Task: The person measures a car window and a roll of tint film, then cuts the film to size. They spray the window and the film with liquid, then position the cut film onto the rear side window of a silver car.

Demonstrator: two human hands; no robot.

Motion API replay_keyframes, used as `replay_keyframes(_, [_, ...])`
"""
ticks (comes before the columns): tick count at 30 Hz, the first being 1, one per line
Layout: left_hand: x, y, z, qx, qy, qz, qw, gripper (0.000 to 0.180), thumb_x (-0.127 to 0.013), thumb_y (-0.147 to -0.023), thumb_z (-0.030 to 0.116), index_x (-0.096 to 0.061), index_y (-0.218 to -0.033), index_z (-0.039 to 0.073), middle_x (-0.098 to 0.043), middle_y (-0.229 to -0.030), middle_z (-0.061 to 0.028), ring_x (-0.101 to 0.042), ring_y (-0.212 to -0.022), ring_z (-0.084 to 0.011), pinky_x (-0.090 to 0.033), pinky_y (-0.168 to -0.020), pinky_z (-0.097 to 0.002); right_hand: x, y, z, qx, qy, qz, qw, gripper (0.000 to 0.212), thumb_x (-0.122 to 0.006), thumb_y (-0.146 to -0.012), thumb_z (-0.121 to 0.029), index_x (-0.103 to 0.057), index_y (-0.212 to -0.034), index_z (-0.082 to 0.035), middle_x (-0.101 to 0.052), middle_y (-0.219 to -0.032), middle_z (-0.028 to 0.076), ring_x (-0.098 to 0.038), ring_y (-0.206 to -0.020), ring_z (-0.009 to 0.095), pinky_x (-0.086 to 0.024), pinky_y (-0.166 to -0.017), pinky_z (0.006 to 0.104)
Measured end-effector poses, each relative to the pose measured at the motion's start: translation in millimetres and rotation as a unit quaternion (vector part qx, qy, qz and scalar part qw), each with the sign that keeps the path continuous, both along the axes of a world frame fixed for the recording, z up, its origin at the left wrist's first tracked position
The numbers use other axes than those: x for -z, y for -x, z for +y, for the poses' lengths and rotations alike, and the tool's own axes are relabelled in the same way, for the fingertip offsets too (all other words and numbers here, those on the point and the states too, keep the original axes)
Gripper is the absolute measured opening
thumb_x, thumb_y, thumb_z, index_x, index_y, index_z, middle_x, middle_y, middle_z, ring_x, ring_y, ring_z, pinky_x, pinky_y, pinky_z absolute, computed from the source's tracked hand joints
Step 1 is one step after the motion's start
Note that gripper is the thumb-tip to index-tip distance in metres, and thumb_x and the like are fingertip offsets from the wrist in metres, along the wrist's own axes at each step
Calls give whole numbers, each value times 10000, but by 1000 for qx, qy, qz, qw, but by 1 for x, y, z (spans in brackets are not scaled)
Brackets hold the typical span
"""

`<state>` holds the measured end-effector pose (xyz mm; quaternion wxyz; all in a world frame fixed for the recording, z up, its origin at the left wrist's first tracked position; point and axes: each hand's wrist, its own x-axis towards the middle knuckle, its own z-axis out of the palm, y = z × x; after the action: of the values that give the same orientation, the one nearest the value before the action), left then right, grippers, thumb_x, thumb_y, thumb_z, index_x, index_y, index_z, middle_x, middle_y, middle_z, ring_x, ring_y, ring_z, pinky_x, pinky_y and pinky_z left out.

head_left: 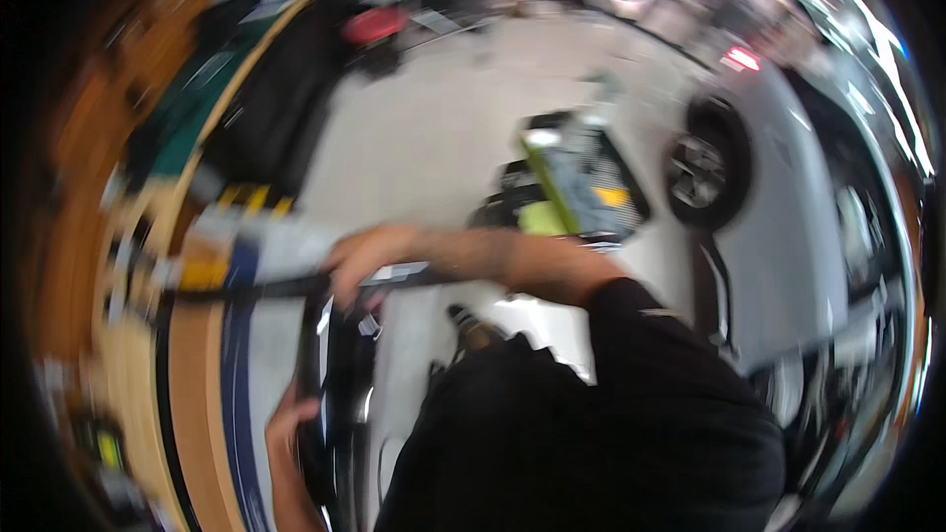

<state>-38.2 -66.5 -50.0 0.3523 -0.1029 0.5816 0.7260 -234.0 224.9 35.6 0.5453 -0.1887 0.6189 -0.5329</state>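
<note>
A long glossy black part, perhaps a piece of car trim, stands in front of me on the left, smeared by motion. A slim dark bar crosses its far end and points left over the bench. My right hand reaches across my body, its fingers curled over the part's far end where the bar meets it. Lower down, my left hand grips the part's left side, with the thumb against it and the other fingers mostly hidden.
Along the left runs a wooden workbench with blurred items on it. A cart with a tray of tools stands ahead. To the right is a silver car with its wheel near the cart. A red seat is farther back.
</note>
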Motion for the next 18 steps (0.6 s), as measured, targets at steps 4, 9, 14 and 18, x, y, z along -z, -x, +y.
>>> replay_keyframes(4, [29,37,5,63,47,99,992,1129,-754,-533,402,-184,-1407,-30,-248,-1447,-170,-181,-1353,-244,-84,-1104,-324,-34,42,48,-45,-60,248,966,531,-698,-655,-251,-559,-1079,38,-608,-897,88,-594,-769,159,-506,-706,275])
replay_keyframes(9, [4,-10,-12,80,54,4,995,1196,-756,-551,544,-151,-1413,-22,-211,-1446,-207,-193,-1334,-277,-121,-1093,-345,-51,75,43,86,-6,69,994,330,-660,-716,-91,-542,-996,36,-566,-789,98,-619,-563,184,-542,-515,267])
replay_keyframes(14, [-34,2,9,63,4,-13,998,1148,-774,-548,530,-231,-1393,-27,-307,-1410,-163,-277,-1284,-248,-169,-1073,-334,7,125,-18,24,59,-43,997,371,-676,-710,-85,-516,-1019,42,-570,-871,125,-633,-619,207,-570,-531,298])
replay_keyframes(18, [-42,9,9,49,8,-21,999,1124,-811,-503,506,-311,-1356,-29,-422,-1318,-110,-380,-1181,-200,-257,-1013,-300,39,119,-68,-69,30,-120,990,436,-621,-768,-93,-452,-1127,87,-590,-1006,230,-665,-739,317,-559,-573,288])
